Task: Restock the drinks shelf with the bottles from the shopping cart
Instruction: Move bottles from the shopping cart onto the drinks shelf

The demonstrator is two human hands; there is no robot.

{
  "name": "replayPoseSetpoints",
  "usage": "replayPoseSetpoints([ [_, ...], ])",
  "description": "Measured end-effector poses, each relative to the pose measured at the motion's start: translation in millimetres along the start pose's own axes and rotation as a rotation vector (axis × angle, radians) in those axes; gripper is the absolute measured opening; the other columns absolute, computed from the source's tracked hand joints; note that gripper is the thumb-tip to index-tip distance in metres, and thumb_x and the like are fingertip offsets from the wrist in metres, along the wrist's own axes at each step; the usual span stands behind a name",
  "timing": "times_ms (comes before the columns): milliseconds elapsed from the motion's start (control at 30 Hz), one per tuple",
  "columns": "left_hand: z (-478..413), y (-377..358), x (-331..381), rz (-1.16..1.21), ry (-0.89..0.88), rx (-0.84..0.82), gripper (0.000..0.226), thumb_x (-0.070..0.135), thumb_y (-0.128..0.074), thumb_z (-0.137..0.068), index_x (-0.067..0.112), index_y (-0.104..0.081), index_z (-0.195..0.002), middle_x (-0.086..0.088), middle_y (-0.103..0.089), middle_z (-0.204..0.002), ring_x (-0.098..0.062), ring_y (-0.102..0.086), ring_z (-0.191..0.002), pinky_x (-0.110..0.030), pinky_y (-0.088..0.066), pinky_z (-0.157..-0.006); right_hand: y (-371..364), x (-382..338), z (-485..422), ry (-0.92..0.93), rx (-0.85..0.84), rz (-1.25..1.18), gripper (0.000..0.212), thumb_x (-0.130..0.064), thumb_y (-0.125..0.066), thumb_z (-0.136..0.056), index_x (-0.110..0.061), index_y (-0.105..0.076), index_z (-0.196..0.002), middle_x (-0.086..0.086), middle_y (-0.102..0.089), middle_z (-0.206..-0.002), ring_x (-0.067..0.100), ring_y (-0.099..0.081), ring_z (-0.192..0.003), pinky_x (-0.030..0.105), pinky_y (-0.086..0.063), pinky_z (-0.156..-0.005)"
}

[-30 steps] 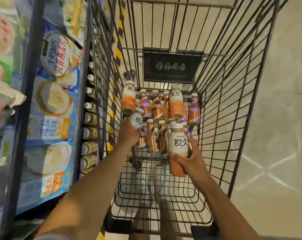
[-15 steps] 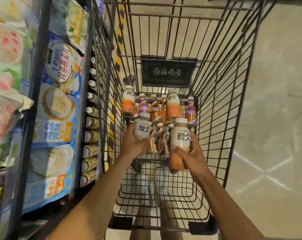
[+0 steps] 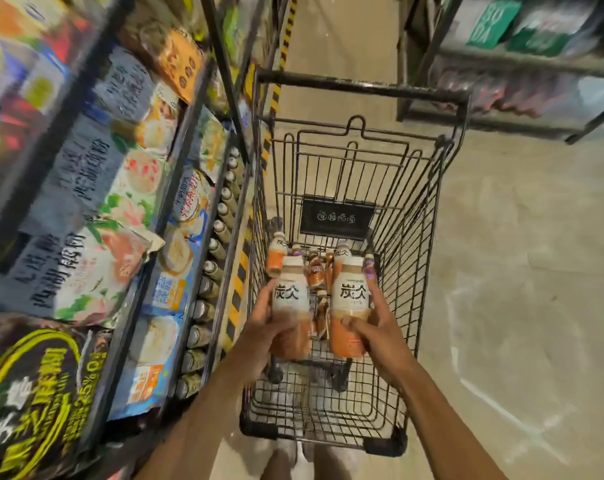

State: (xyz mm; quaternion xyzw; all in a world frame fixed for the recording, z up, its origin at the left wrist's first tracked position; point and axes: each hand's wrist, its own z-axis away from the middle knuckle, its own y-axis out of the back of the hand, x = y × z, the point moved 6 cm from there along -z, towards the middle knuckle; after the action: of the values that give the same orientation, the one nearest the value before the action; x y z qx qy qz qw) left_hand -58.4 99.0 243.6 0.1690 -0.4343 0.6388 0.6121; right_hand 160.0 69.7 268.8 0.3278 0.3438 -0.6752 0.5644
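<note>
A black wire shopping cart [image 3: 428, 258] stands in the aisle below me. My left hand [image 3: 264, 327] grips an orange-and-white bottle [image 3: 291, 296] upright over the cart. My right hand [image 3: 376, 329] grips a second, matching bottle [image 3: 349, 299] beside it. Several more bottles [image 3: 316, 271], orange and purple-labelled, stand at the far end of the cart basket, one orange bottle [image 3: 276, 256] at the left. A row of drink bottles [image 3: 220, 233] lies on the shelf just left of the cart.
Shelving [image 3: 127, 216] packed with snack bags fills the left side, close to the cart. Yellow-black hazard tape [image 3: 238, 289] runs along its base. Another shelf unit [image 3: 522, 64] stands at the far right. Bare concrete floor [image 3: 522, 271] lies right of the cart.
Both hands have lifted their bottles higher and nearer to me. My view has pulled back and up, so the whole cart and the far shelf show.
</note>
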Motion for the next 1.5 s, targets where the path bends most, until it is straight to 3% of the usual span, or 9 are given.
replayPoseSetpoints([
  [167,64,2,48,-0.039,-0.166,0.051,0.095,0.010,-0.092,-0.066,0.037,-0.044,-0.144,0.002,-0.068,-0.133,-0.027,-0.061,-0.128,-0.036,-0.058,-0.091,-27,-55,51,0.128,-0.061,0.070,0.096,0.004,-0.083,-0.077,-0.043,-0.043,-0.152,0.005,-0.067,-0.137,0.022,-0.072,-0.113,0.040,-0.063,-0.081],
  [333,139,9,81,-0.025,-0.304,0.216,0.106,0.031,-0.102,-0.042,0.039,-0.053,-0.135,-0.012,-0.065,-0.136,-0.022,-0.064,-0.122,-0.031,-0.057,-0.090,-59,-103,96,0.259,-0.174,0.181,0.093,-0.035,-0.096,-0.063,-0.068,-0.048,-0.135,-0.003,-0.062,-0.142,0.018,-0.069,-0.120,0.044,-0.061,-0.094],
  [400,175,10,87,-0.021,-0.367,0.287,0.106,0.037,-0.104,-0.041,0.041,-0.053,-0.134,-0.010,-0.066,-0.133,-0.016,-0.067,-0.117,-0.028,-0.057,-0.086,-73,-115,111,0.299,-0.245,0.238,0.097,-0.046,-0.097,-0.058,-0.065,-0.046,-0.138,-0.007,-0.065,-0.139,0.016,-0.069,-0.119,0.044,-0.060,-0.097],
  [567,282,6,83,0.028,-0.519,0.497,0.104,0.015,-0.097,-0.051,0.027,-0.047,-0.142,0.017,-0.069,-0.129,-0.003,-0.064,-0.118,-0.027,-0.056,-0.094,-120,-131,150,0.340,-0.515,0.316,0.090,-0.018,-0.092,-0.069,-0.046,-0.046,-0.141,0.000,-0.072,-0.128,0.012,-0.075,-0.104,0.023,-0.061,-0.076],
  [767,423,11,61,0.057,-0.677,0.764,0.098,0.017,-0.093,-0.057,0.028,-0.048,-0.144,0.006,-0.063,-0.141,-0.019,-0.060,-0.130,-0.042,-0.052,-0.104,-200,-136,230,0.473,-0.754,0.380,0.084,0.009,-0.086,-0.075,-0.030,-0.050,-0.140,-0.005,-0.075,-0.117,0.002,-0.075,-0.096,0.020,-0.059,-0.077],
  [933,551,14,33,0.104,-0.770,1.040,0.090,0.020,-0.096,-0.051,0.032,-0.055,-0.130,0.010,-0.067,-0.131,-0.006,-0.067,-0.115,-0.026,-0.056,-0.085,-276,-117,320,0.516,-0.996,0.388,0.092,0.008,-0.090,-0.068,-0.025,-0.049,-0.144,-0.006,-0.079,-0.112,0.009,-0.075,-0.101,0.024,-0.060,-0.078],
  [1167,710,26,-28,0.123,-0.844,1.288,0.088,0.003,-0.088,-0.064,0.032,-0.051,-0.138,0.012,-0.067,-0.131,-0.002,-0.065,-0.116,-0.024,-0.057,-0.086,-359,-68,445,0.557,-1.214,0.348,0.085,0.016,-0.081,-0.074,-0.025,-0.049,-0.141,-0.007,-0.079,-0.111,0.010,-0.074,-0.103,0.022,-0.058,-0.077],
  [1333,812,38,-63,0.064,-0.907,1.407,0.080,-0.006,-0.087,-0.069,0.030,-0.055,-0.133,0.019,-0.070,-0.123,-0.004,-0.066,-0.116,-0.022,-0.055,-0.086,-408,-32,548,0.547,-1.338,0.313,0.094,-0.021,-0.099,-0.060,-0.035,-0.052,-0.140,0.004,-0.075,-0.124,0.020,-0.071,-0.115,0.036,-0.059,-0.089],
  [1500,887,63,-80,-0.007,-0.945,1.461,0.081,0.003,-0.089,-0.066,0.035,-0.056,-0.133,0.013,-0.070,-0.127,-0.009,-0.065,-0.119,-0.030,-0.054,-0.096,-449,-5,620,0.588,-1.376,0.269,0.081,0.000,-0.087,-0.071,-0.035,-0.054,-0.136,0.002,-0.077,-0.121,0.020,-0.072,-0.114,0.030,-0.059,-0.086],
])
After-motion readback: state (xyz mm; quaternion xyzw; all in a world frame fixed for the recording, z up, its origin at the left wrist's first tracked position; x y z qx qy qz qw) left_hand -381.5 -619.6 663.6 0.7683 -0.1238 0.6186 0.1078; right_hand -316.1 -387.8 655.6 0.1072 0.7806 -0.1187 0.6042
